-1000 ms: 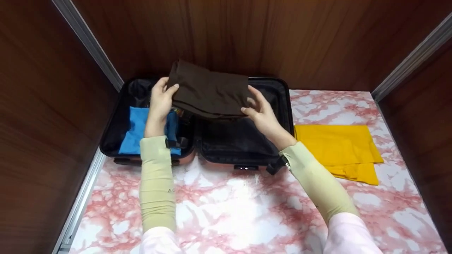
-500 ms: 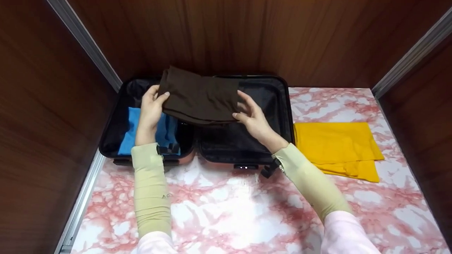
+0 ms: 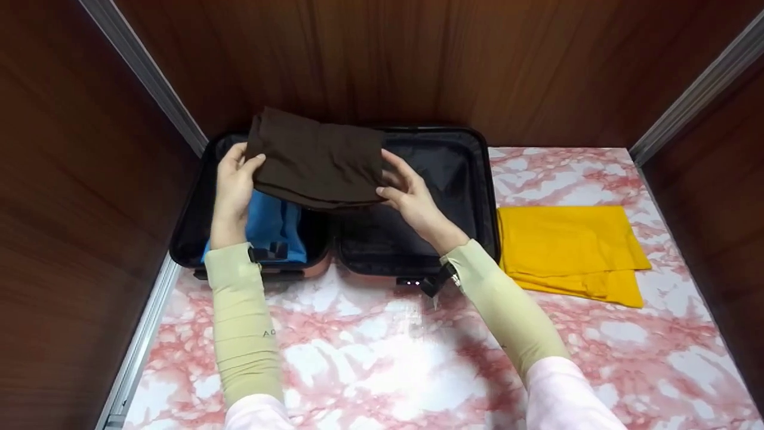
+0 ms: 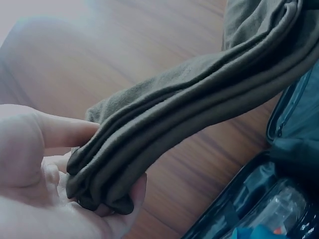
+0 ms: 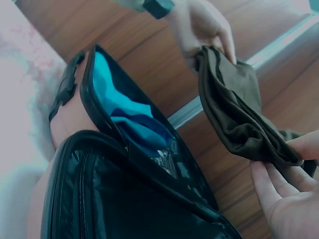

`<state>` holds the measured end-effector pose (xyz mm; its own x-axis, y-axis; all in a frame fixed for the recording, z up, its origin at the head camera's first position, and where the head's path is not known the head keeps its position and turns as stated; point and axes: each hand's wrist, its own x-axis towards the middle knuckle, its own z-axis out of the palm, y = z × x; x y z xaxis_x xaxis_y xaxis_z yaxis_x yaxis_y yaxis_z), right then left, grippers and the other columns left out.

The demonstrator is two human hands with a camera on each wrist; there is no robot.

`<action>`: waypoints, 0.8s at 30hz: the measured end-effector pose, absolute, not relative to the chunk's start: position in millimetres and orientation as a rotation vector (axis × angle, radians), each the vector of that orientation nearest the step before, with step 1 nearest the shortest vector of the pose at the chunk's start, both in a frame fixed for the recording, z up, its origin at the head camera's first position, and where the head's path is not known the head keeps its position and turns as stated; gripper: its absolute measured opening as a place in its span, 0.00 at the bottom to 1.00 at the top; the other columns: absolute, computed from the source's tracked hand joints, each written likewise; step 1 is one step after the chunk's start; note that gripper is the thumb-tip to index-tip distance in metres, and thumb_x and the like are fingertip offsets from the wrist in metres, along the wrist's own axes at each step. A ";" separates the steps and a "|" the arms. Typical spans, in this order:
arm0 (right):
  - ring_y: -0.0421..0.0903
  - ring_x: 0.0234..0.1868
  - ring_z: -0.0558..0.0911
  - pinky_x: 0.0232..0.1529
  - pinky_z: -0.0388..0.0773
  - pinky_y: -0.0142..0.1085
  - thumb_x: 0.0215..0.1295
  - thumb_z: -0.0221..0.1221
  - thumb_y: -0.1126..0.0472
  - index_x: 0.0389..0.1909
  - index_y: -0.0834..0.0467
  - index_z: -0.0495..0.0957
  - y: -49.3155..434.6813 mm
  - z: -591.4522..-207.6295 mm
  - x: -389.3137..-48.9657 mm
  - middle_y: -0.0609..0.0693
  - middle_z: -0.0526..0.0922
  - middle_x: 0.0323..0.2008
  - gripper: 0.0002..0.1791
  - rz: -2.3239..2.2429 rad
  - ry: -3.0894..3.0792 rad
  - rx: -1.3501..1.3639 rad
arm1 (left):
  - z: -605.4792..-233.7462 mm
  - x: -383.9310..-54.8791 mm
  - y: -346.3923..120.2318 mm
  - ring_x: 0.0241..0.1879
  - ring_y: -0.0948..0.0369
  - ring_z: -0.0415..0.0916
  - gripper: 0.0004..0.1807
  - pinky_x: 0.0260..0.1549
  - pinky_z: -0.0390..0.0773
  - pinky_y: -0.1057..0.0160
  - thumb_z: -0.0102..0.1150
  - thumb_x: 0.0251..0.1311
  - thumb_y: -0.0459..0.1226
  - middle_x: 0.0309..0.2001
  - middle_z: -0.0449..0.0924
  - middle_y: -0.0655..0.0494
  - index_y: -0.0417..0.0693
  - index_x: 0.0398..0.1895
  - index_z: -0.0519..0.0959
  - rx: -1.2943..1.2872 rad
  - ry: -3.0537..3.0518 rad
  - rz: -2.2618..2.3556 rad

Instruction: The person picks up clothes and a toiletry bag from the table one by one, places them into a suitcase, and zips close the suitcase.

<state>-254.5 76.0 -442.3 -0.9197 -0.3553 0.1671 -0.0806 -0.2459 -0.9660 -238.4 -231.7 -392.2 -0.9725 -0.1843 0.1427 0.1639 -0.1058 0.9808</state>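
"Where was the brown cloth [image 3: 316,164]?"
"Above the open, black-lined suitcase [image 3: 376,239], a folded rectangle with wavy layers; the left hand [image 3: 233,188] and right hand [image 3: 413,202] pinched its ends."
"And the blue cloth [image 3: 271,222]?"
"Inside, rumpled."

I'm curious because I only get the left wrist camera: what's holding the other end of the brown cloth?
Observer: The person's right hand grips the brown cloth there.
Operator: Is there a yellow cloth anywhere?
Observer: Yes, a yellow cloth lies on the marbled surface, to the right of the open suitcase.
Operator: What colour is the suitcase outside?
Observer: Pinkish, going by the right wrist view.
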 end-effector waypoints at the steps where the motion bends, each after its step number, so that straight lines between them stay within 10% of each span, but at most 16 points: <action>1: 0.53 0.63 0.76 0.49 0.79 0.45 0.69 0.53 0.79 0.79 0.54 0.59 74.5 -442.5 -254.7 0.56 0.72 0.69 0.39 -2.297 1.769 -0.543 | -392.5 -237.9 -232.8 0.42 0.54 0.78 0.11 0.43 0.76 0.61 0.51 0.75 0.30 0.48 0.80 0.45 0.36 0.56 0.75 0.037 -1.925 -2.173; 24: 0.57 0.56 0.79 0.54 0.78 0.49 0.68 0.48 0.83 0.80 0.57 0.54 30.8 -457.7 -246.6 0.63 0.72 0.66 0.41 -2.286 1.491 -0.557 | -404.6 -226.9 -257.0 0.42 0.55 0.72 0.10 0.44 0.71 0.60 0.47 0.74 0.30 0.46 0.75 0.47 0.40 0.47 0.80 0.163 -1.782 -2.072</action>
<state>-246.6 30.8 -457.7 -0.8599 -0.4933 0.1311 0.0789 -0.3823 -0.9207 -226.9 -257.0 -404.6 -0.9129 -0.3715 0.1690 0.2226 -0.1062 0.9691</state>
